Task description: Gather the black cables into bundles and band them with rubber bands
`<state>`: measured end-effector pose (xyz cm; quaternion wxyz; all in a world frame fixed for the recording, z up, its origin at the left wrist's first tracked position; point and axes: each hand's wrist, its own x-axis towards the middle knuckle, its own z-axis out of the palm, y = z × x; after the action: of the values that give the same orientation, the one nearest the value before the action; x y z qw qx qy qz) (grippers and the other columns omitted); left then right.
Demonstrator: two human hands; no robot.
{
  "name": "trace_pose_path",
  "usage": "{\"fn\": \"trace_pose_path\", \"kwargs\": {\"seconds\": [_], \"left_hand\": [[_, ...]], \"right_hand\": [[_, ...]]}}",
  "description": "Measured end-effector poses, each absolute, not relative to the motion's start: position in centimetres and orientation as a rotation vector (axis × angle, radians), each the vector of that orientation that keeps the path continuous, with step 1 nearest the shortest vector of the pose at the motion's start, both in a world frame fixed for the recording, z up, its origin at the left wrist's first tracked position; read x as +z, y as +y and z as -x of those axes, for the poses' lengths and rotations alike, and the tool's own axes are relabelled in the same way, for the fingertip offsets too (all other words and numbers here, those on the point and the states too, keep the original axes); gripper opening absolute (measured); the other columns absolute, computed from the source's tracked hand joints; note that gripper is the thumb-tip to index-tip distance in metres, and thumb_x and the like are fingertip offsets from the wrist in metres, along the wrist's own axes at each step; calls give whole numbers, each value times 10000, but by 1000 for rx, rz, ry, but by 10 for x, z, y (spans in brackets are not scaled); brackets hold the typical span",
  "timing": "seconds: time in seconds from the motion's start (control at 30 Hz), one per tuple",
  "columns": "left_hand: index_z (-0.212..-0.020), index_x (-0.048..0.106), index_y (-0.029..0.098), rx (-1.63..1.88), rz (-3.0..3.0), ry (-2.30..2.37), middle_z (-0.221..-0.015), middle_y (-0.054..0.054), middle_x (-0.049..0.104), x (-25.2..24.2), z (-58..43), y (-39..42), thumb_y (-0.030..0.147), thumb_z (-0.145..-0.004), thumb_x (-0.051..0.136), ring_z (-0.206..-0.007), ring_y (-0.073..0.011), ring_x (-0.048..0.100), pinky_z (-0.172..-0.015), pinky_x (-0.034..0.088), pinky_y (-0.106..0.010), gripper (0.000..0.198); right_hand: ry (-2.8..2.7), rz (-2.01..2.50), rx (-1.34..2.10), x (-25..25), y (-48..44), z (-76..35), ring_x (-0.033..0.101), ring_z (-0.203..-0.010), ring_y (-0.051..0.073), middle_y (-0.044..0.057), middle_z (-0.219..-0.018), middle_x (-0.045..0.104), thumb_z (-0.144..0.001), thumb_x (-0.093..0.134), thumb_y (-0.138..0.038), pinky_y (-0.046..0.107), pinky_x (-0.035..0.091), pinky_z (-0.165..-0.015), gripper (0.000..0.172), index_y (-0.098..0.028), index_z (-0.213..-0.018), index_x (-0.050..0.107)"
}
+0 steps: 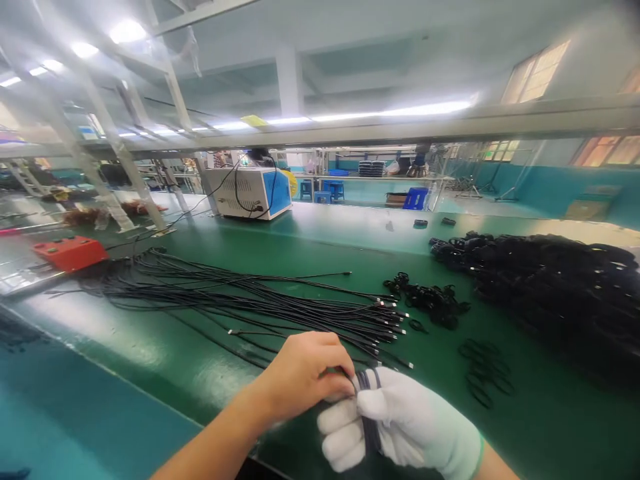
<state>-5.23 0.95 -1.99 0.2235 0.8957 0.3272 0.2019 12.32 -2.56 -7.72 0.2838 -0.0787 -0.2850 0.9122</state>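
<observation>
My right hand (400,413), in a white glove with a green cuff, is closed around a small coil of black cable (370,427). Beside it, my bare left hand (313,367) pinches a strand of that cable at the top of the coil, thumb and forefinger together. The tip of the pinched strand is hidden by my fingers. Just beyond both hands, many loose black cables (260,293) lie stretched across the green table, their metal plugs (390,320) bunched at the right end.
To the right are a large heap of coiled black cables (555,280), a small pile of black loops (430,300) and some thin black rings (485,370). A red box (70,253) stands at left. A white and blue machine (250,193) sits at the back under a shelf rail (350,133).
</observation>
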Motion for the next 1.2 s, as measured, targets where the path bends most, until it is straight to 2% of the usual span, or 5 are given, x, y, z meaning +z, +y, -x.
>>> {"fn": "trace_pose_path", "kwargs": {"seconds": [0.2, 0.4, 0.63, 0.9, 1.2], "left_hand": [[-779, 697, 141, 607, -1908, 942, -752, -23, 674, -49, 49, 25, 214, -801, 521, -732, -151, 600, -649, 454, -225, 192], [-828, 629, 205, 396, -2275, 1409, -813, -1, 685, -57, 50, 11, 202, -886, 370, -752, -165, 619, -617, 412, -230, 266], [-874, 612, 248, 67, -2462, 1814, -824, -1, 686, -59, 21, -29, 146, -880, 419, -739, -239, 657, -574, 362, -291, 219], [-693, 544, 203, 526, -3031, 1244, -677, 20, 605, -50, 30, -20, 160, -822, 561, -615, -171, 534, -597, 304, -313, 137], [-779, 612, 202, 384, -2812, 638, -774, 47, 624, -12, 48, 39, 276, -761, 694, -758, -112, 559, -731, 380, -226, 112]], "right_hand": [[-558, 97, 2491, -78, -24, -109, 311, -577, 69, -57, -657, 266, -644, 776, -227, 230, 251, -583, 378, -148, -771, 429], [-542, 277, 1962, -70, -10, -122, 561, -837, 163, 47, -901, 588, -774, 678, -240, 384, 403, -853, 326, -152, -1072, 578], [-496, 462, 1795, -74, 0, -140, 578, -1091, 272, 133, -1189, 610, -811, 642, -252, 481, 358, -1020, 339, -138, -1128, 602], [-711, 610, 1855, -80, -9, -130, 619, -917, 195, 119, -1029, 652, -809, 647, -193, 356, 442, -857, 321, -124, -1115, 582], [-776, 292, 2279, -84, -17, -119, 490, -723, 120, 36, -812, 484, -731, 722, -292, 306, 395, -724, 356, -98, -980, 556]]}}
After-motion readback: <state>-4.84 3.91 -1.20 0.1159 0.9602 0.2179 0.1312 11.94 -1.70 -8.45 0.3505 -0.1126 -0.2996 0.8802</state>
